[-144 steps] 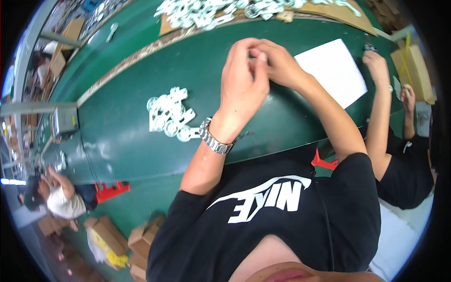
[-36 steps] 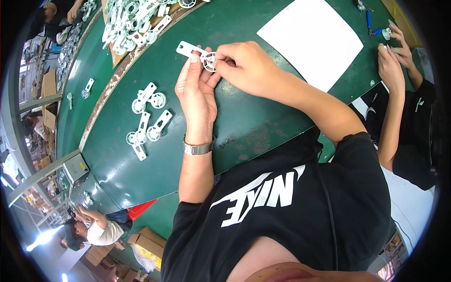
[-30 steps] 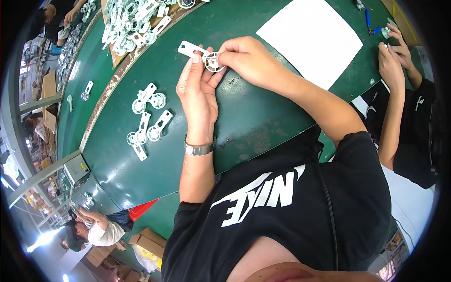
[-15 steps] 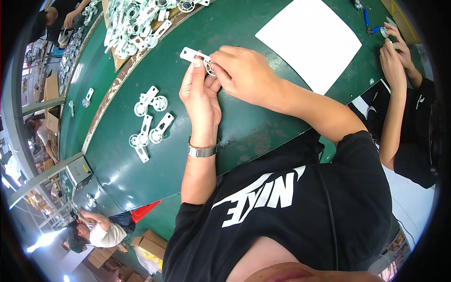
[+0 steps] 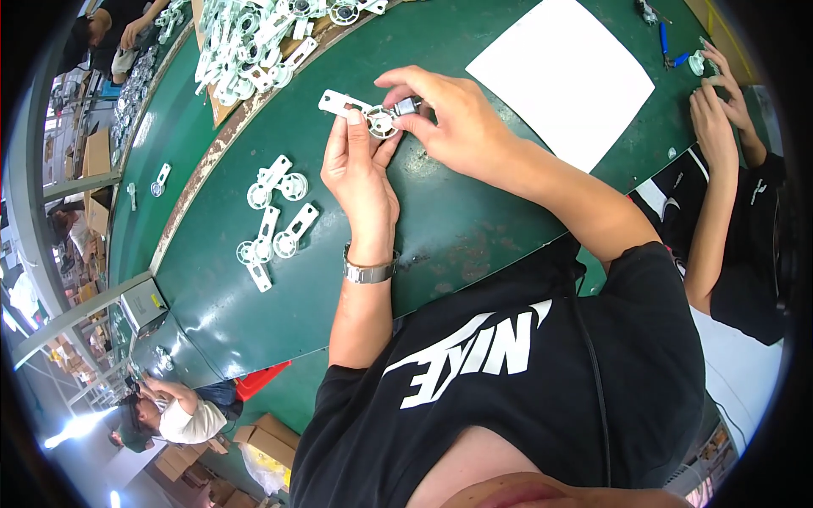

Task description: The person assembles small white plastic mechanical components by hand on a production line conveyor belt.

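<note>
My left hand (image 5: 360, 182) pinches a white plastic part (image 5: 337, 103) between thumb and fingers. This part has a flat slotted arm at one end and a spoked ring at the other. Just right of the ring, a small silver motor (image 5: 407, 107) sits between the thumb and fingers of my right hand (image 5: 470, 123). Whether the motor touches the ring is hard to tell. Left of my left wrist, several similar white parts (image 5: 273, 173) lie in a loose cluster on the green table (image 5: 339, 296).
Beyond a worn ledge (image 5: 207, 144) lies a big heap of white parts (image 5: 246, 55). A white sheet (image 5: 563, 85) rests right of my hands. Blue-handled pliers (image 5: 664, 41) lie at the far right, near a co-worker's hands (image 5: 718, 127). A grey box (image 5: 144, 306) stands at the left.
My right hand has drawn back slightly to the right and its fingers have spread, bringing the motor and the ring into sight. My left hand has barely moved.
</note>
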`<state>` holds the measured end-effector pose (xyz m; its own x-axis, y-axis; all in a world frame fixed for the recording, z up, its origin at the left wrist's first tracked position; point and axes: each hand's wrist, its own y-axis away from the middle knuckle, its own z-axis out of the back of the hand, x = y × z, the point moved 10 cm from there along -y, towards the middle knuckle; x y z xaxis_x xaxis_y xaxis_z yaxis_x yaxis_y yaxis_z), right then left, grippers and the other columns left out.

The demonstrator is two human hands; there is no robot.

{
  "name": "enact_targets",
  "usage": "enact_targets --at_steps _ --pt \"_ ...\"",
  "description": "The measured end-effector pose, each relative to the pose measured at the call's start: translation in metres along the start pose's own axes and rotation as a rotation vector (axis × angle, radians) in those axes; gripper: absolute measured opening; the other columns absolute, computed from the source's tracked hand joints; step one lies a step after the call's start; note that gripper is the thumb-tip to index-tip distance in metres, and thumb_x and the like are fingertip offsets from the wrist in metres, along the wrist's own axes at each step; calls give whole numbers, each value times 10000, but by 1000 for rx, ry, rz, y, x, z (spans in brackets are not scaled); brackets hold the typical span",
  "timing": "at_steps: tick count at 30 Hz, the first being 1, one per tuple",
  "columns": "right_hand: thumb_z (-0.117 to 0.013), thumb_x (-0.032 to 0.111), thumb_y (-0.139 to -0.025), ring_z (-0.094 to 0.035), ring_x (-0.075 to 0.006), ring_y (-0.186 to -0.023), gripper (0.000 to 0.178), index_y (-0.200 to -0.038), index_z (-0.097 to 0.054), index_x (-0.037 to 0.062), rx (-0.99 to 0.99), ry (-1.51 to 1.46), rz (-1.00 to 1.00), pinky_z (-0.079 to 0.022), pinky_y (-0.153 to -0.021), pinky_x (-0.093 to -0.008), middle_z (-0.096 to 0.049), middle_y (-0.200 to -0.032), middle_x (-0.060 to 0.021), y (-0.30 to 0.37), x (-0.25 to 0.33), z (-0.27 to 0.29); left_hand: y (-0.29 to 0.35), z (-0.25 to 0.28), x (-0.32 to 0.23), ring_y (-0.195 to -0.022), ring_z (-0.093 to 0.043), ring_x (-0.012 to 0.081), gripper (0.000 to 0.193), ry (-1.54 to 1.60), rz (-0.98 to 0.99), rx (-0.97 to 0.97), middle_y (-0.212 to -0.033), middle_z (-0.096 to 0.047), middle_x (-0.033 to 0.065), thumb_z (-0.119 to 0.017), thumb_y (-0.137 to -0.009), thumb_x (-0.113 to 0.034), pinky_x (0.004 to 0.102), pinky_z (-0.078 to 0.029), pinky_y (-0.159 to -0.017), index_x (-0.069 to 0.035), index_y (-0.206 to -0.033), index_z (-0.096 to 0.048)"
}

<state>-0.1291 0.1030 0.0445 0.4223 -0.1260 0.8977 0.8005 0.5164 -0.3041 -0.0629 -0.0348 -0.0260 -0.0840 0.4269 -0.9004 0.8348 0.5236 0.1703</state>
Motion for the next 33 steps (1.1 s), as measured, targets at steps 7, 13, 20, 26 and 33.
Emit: enact_targets --at_steps 7,13,20,26,33 --pt "-673 -5 -877 -707 -322 -912 271 -1146 -651 10 -27 -1 68 -572 -776 -394 -705 -1029 -159 1 13 2 2 -3 -1 -905 -670 133 315 6 11 -6 -1033 -663 27 -640 -1032 -244 319 -612 -785 -12 -1245 -654" --pt "-684 -15 -844 -650 -303 -904 214 -1058 -687 -1 -110 159 318 -547 -766 -391 -675 -983 -119 7 23 1 1 -3 0 -902 -667 123 316 71 28 7 -1033 -672 29 -639 -1032 -236 305 -604 -770 -18 -1260 -655" --pt "-701 -11 -825 -591 -295 -871 106 -930 -690 -22 -138 309 340 -519 -746 -403 -614 -917 -109 9 26 1 9 -10 -8 -921 -651 107 327 -61 -72 21 -1070 -673 50 -639 -1030 -180 293 -616 -760 2 -1302 -637" --pt "-695 34 -853 -586 -293 -854 55 -881 -687 -13 -128 338 275 -515 -738 -404 -598 -879 -110 10 22 2 8 -9 -3 -930 -648 113 326 -85 -91 33 -1089 -667 56 -641 -1028 -175 288 -617 -757 8 -1299 -638" --pt "-696 50 -854 -606 -289 -812 60 -877 -703 -5 -182 249 269 -521 -711 -404 -634 -846 -104 11 21 4 10 -17 -2 -925 -645 111 321 -114 -84 70 -1070 -654 42 -619 -1041 -175 290 -615 -764 2 -1308 -628"
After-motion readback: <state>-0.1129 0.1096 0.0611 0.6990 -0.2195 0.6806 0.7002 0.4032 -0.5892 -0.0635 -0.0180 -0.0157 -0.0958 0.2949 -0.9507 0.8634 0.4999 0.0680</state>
